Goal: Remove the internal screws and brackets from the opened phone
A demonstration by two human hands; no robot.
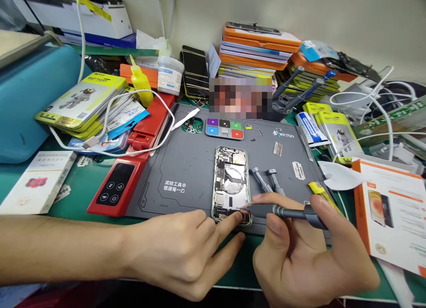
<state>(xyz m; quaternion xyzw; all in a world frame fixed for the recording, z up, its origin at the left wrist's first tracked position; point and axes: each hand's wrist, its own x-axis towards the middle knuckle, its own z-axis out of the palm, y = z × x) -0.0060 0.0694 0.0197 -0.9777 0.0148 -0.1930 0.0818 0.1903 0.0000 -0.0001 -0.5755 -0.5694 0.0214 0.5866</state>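
Observation:
An opened phone (232,179) lies screen-off and face up on a grey repair mat (186,175), its boards and coil exposed. My left hand (186,250) rests at the phone's near end, the index fingertip pressing on its bottom edge. My right hand (299,250) grips a grey screwdriver (286,211) held almost level, its tip touching the phone's lower part right beside my left fingertip.
Two more screwdrivers (268,180) lie on the mat right of the phone. A colourful screw tray (224,128) sits at the mat's far edge. A red device (116,188) borders the mat's left side; an orange-edged box (389,210) lies right. Stacked boxes and cables crowd the back.

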